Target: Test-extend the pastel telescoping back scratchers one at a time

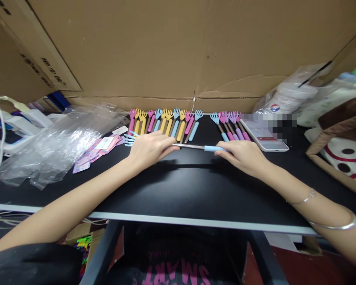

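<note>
A blue telescopic back scratcher (192,147) lies stretched out across the black table (178,190), its claw end pointing left. My left hand (150,148) is closed around the shaft near the claw (129,139). The blue handle end is gripped by my right hand (243,156). Behind my hands lies a row of several pink, yellow and blue scratchers (166,122), collapsed, claws pointing away. A smaller group of blue, pink and purple scratchers (230,124) lies to the right.
Crumpled clear plastic bags (56,142) and pink printed cards (97,150) lie at the left. A phone (264,134) rests right of the scratchers. Cardboard (178,51) walls the back. A plush toy (344,146) sits at the right edge.
</note>
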`<state>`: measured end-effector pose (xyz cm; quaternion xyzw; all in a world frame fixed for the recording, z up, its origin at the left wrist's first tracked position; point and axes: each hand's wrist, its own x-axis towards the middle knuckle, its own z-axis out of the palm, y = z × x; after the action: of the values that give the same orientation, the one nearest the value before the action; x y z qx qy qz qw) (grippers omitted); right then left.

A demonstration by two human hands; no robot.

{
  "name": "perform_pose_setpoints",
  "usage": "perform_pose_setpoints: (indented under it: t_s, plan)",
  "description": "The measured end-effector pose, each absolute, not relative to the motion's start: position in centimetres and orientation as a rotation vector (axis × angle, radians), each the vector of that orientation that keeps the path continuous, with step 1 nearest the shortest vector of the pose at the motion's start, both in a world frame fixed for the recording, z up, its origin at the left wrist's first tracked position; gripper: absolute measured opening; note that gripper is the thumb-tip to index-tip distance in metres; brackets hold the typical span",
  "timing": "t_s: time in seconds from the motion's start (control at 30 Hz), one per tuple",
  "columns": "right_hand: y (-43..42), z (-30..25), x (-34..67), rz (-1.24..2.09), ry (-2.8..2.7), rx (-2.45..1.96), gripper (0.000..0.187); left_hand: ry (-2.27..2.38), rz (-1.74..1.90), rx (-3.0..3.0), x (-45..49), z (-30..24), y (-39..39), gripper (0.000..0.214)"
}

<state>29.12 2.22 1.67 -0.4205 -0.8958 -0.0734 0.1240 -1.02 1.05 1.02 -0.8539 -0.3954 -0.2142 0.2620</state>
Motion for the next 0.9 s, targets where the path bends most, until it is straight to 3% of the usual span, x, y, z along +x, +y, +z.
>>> perform_pose_setpoints:
  t_s: [0.2,0.67,0.9]
  plan:
    - [2.01,2.14,28.80,-0.033,-2.663,-1.292,0.041,-0.964,-0.614,-2.291,-0.90,1.05,0.90,0.039]
    - [2.01,1.53,29.20,-0.498,-2.491,-1.113,0.047,-1.557,-0.516,-2.934,-0.38,0.69,0.99,0.038]
    - [1.85,2.22,29.21,-0.607,-2.449,-1.036,0.041,-1.571,-0.555,-3.168,-0.19,0.63,1.19,0.042]
